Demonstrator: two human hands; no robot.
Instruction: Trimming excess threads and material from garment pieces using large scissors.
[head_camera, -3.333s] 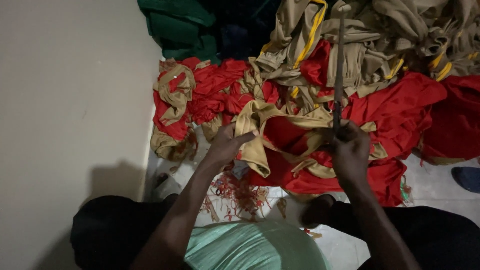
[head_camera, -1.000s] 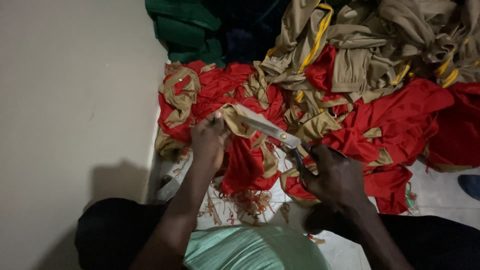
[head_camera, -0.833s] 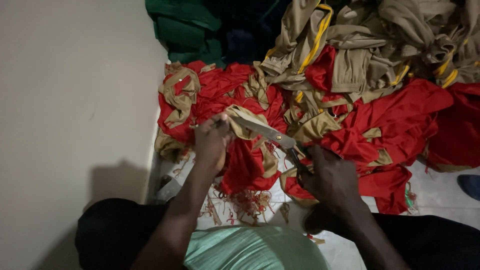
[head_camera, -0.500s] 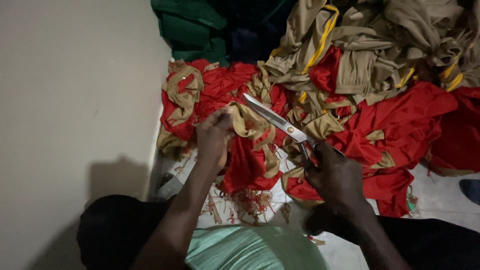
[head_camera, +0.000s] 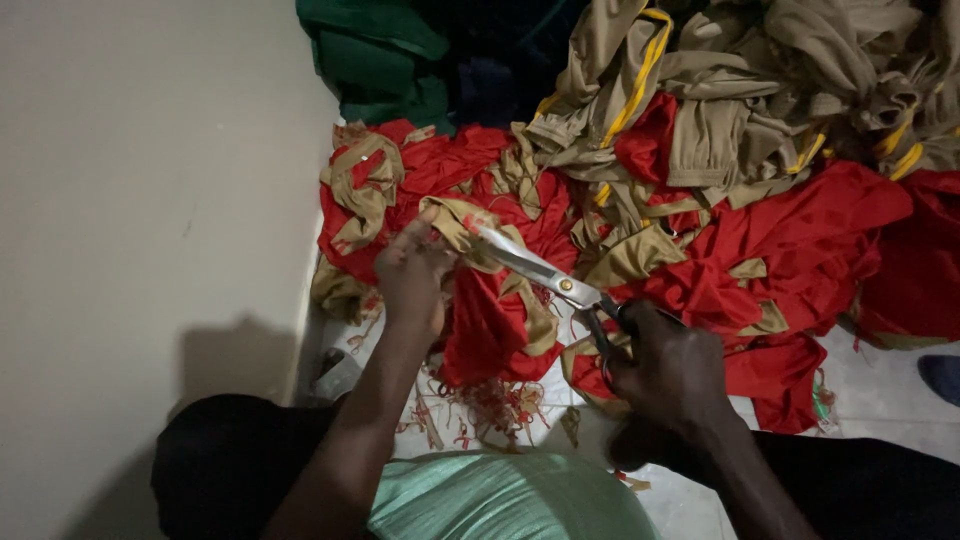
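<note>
Honestly, with the right hand (head_camera: 668, 368) closed through the handles of the scissors (head_camera: 545, 272) and the left hand (head_camera: 412, 272) pinching the red and tan garment (head_camera: 487, 312) right at the blade tips, a nicked finger looks likely.

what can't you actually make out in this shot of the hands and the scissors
- Scissors, head view: blade tips hidden in the tan strip by the left hand, so the cut itself is unseen.
- Scissor handles: covered by the right hand.
- Fabric pile: cut off by the top and right edges.
- Dark shape at the right edge: cropped, unidentifiable.
- Threads on the floor: too fine and dim to tell apart.
</note>
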